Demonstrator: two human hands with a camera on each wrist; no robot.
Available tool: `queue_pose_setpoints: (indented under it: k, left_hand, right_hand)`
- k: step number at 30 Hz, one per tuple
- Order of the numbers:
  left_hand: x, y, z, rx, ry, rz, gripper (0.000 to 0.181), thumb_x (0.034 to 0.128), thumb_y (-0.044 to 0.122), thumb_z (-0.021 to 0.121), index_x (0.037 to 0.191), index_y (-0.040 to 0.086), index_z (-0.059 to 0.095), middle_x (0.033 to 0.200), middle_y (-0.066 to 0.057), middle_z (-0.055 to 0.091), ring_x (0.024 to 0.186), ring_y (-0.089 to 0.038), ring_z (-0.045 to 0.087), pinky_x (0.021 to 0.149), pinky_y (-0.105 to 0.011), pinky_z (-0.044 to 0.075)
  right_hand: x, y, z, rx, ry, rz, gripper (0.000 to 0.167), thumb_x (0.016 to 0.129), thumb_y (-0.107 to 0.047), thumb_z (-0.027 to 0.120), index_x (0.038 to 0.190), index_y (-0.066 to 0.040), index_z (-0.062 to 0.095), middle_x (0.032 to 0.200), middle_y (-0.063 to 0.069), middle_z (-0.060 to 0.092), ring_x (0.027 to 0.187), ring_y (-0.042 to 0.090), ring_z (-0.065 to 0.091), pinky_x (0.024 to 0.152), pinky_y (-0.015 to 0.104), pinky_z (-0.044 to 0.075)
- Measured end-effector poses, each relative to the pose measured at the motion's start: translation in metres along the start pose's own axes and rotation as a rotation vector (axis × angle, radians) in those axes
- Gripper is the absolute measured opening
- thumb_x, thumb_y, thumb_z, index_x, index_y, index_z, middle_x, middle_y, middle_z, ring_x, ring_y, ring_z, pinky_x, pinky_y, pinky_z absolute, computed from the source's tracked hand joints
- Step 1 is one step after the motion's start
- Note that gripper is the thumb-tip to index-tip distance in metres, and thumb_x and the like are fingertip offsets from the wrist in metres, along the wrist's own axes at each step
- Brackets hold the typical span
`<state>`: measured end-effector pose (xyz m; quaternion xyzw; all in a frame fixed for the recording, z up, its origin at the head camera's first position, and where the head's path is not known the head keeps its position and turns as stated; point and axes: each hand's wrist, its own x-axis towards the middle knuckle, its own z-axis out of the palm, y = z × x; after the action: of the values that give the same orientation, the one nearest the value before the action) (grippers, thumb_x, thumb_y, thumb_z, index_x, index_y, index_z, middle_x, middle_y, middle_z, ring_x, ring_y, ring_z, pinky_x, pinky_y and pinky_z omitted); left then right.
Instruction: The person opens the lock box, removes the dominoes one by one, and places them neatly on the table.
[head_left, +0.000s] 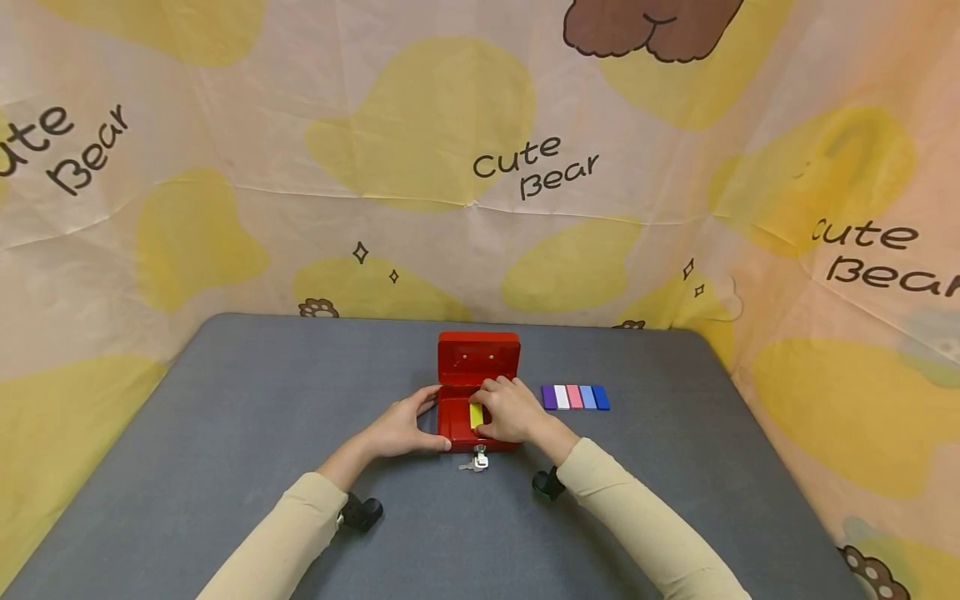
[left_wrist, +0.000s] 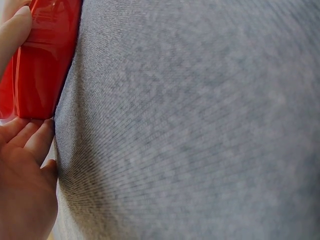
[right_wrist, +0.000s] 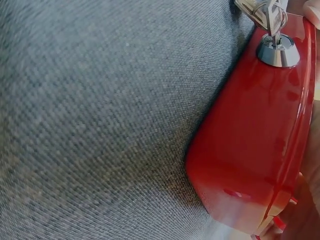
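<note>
A red metal cash box (head_left: 454, 421) stands on the table with its lid (head_left: 478, 357) raised at the back. My left hand (head_left: 397, 427) grips the box's left side, thumb at the front corner and fingers at the rear one. In the left wrist view, the fingers (left_wrist: 40, 142) press against the red wall. Inside the box, my right hand (head_left: 513, 411) pinches a yellow rectangular block (head_left: 476, 415), partly covered by the fingers. A bunch of keys (right_wrist: 270, 14) hangs from the silver lock (right_wrist: 278, 51) on the box's front.
Right of the box, a row of several flat blocks lies side by side: purple (head_left: 550, 397), white, pink, light blue and dark blue (head_left: 601, 397). A grey cloth covers the table (head_left: 322, 367). Behind it hangs a printed yellow and cream curtain (head_left: 420, 125).
</note>
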<state>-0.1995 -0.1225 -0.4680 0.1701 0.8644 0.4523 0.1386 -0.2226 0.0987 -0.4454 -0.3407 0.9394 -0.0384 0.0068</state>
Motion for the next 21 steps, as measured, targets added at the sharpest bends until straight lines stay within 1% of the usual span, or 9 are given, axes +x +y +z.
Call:
queue_pose_setpoints:
  k: [8,15,16,21]
  left_hand:
    - [0.002,0.0,0.0,0.007,0.002,-0.006,0.093,0.0667,0.033,0.082,0.141,0.008,0.032,0.143,-0.009,0.04,0.128,-0.024,0.044,0.105,-0.043,0.034]
    - [0.002,-0.002,-0.001,0.008,-0.008,0.015,0.093,0.0681,0.033,0.081,0.141,0.005,0.031,0.143,-0.013,0.04,0.129,-0.026,0.042,0.105,-0.044,0.033]
    - [0.003,-0.003,-0.001,0.007,-0.011,0.011,0.093,0.0681,0.033,0.081,0.141,0.005,0.031,0.143,-0.013,0.04,0.129,-0.026,0.042,0.105,-0.043,0.033]
    - [0.003,-0.003,-0.001,0.014,-0.012,0.011,0.092,0.0686,0.032,0.081,0.141,0.004,0.031,0.143,-0.014,0.039,0.129,-0.027,0.042,0.105,-0.044,0.033]
  right_hand:
    - [-0.001,0.003,-0.003,0.024,0.003,-0.016,0.047,0.076,-0.041,0.07,0.116,-0.018,0.065,0.108,0.0,0.062,0.096,0.016,0.052,0.088,0.031,0.045]
    - [-0.004,0.006,-0.011,0.082,0.047,-0.063,0.044,0.078,-0.037,0.07,0.114,-0.013,0.065,0.106,0.002,0.062,0.092,0.015,0.053,0.083,0.029,0.048]
    - [-0.005,0.007,-0.012,0.085,0.053,-0.069,0.043,0.078,-0.036,0.07,0.114,-0.013,0.065,0.105,0.003,0.062,0.092,0.015,0.053,0.082,0.029,0.048]
    - [-0.009,0.009,-0.018,0.098,0.07,-0.065,0.043,0.078,-0.036,0.07,0.114,-0.014,0.065,0.105,0.002,0.062,0.092,0.014,0.053,0.083,0.028,0.049]
